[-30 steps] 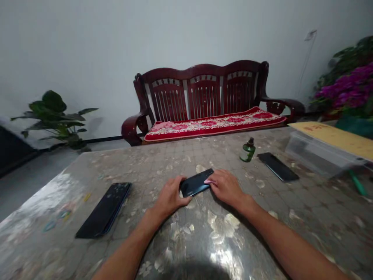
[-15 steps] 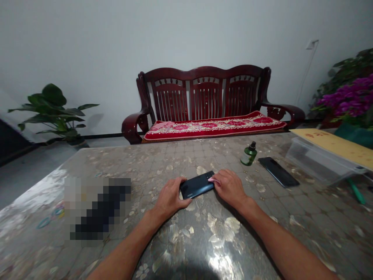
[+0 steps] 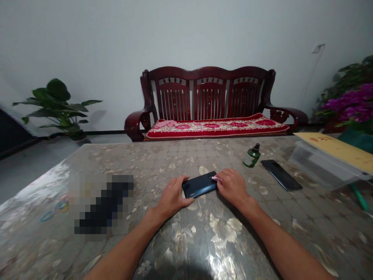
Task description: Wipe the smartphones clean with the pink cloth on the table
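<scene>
A dark blue smartphone (image 3: 200, 185) lies back side up on the patterned tabletop, tilted a little, its right end partly covered. My left hand (image 3: 174, 193) grips its left end, thumb along the near edge and fingers at the far edge. Over the camera end, my right hand (image 3: 232, 186) is closed on a small pink cloth (image 3: 216, 178), most of which the fingers hide. The cloth touches the phone's back beside the cameras. Behind my right hand stands a green spray bottle (image 3: 251, 156) with a black top, and to its right lies a second dark phone (image 3: 281, 175).
A clear plastic box (image 3: 322, 165) with a yellow sheet (image 3: 338, 149) on top stands at the right, a green-handled thing (image 3: 360, 197) beside it. Several hair ties (image 3: 55, 210) and a blurred-out dark patch (image 3: 101, 208) are at the left. A wooden bench (image 3: 211, 97) stands behind the table.
The whole view has shifted slightly, so things appear a little further right. Both hands keep their hold; the right hand with the cloth stays at the phone's camera end.
</scene>
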